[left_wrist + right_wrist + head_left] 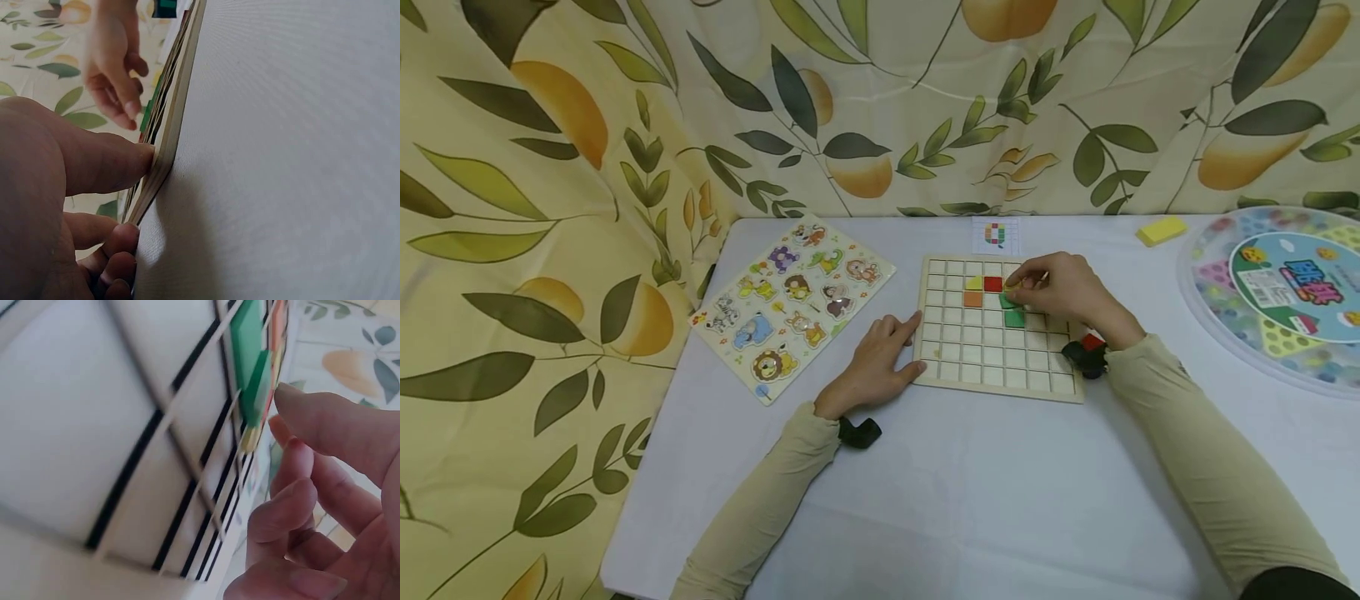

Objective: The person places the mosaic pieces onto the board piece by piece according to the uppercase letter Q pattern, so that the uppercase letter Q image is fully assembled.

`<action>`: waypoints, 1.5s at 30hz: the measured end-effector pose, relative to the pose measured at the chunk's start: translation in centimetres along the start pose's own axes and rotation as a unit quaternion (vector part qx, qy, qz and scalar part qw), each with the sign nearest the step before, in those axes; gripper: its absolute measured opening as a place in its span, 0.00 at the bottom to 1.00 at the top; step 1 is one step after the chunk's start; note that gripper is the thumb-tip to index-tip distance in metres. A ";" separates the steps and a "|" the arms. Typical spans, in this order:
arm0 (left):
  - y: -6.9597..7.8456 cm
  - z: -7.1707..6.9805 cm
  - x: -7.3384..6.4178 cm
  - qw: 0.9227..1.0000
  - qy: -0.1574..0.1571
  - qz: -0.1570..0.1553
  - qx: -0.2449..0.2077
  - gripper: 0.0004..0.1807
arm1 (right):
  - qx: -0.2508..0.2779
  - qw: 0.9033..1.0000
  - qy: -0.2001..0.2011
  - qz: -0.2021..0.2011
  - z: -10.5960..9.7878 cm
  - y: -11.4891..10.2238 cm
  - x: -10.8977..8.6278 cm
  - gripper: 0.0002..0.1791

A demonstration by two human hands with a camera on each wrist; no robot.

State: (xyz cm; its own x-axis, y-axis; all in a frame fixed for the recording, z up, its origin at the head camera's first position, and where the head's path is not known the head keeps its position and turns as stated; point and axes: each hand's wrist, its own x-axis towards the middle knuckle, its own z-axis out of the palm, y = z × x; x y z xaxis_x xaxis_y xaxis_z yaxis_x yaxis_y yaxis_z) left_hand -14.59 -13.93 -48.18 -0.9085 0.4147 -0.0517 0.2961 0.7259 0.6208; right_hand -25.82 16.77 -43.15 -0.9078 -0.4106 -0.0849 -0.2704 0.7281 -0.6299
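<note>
A wooden grid board (pixel 951 354) lies on the white table. Upon it are a yellow tile (pixel 973 282), a red tile (pixel 992 284), an orange tile (pixel 972 298) and two green tiles (pixel 1014 318). My left hand (pixel 880 364) rests at the board's left edge, thumb near the front corner. In the left wrist view, the left thumb (pixel 109 164) presses that edge. Over the tiles hovers my right hand (pixel 1060 287), its fingertips beside the upper green tile (pixel 245 356). The right wrist view shows thumb and fingers apart, with nothing visible held.
A printed pattern card (pixel 995 236) lies behind the board. To the left is an animal puzzle board (pixel 850 304). A yellow block (pixel 1162 232) and a round clear container (pixel 1198 333) stand at the right. Something red (pixel 1092 342) shows by my right wrist.
</note>
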 end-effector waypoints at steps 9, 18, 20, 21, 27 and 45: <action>0.0 0.1 -0.1 1.000 0.002 -0.003 -0.003 0.43 | -0.013 1.000 -0.020 0.009 -0.1 0.3 -0.4 0.11; 0.2 -0.1 -0.1 1.000 -0.001 0.001 -0.004 0.42 | -0.031 0.999 -0.017 0.006 -0.3 0.2 -0.5 0.11; 0.2 -0.1 -0.1 1.000 -0.002 0.000 -0.001 0.42 | -0.026 1.000 -0.011 -0.002 -0.1 0.0 -0.4 0.12; 0.1 -0.2 -0.1 1.000 -0.003 -0.001 -0.001 0.42 | -0.026 1.000 -0.010 -0.005 0.0 -0.1 -0.3 0.13; 0.0 0.1 0.0 1.000 -0.002 -0.002 -0.001 0.43 | -0.038 0.999 -0.033 -0.016 0.4 -0.4 0.3 0.15; 0.1 -0.1 0.0 1.000 -0.003 -0.003 0.004 0.42 | -0.021 1.000 0.000 0.011 -2.3 2.1 -2.0 0.12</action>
State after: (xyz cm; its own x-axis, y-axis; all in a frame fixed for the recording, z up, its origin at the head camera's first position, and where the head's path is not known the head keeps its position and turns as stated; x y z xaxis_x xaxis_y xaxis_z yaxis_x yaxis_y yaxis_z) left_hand -14.58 -13.86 -48.06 -0.9083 0.4140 -0.0603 0.2930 0.7325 0.6145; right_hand -25.26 20.35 -42.55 -0.9138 -0.3941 -0.0983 -0.2636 0.7594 -0.5948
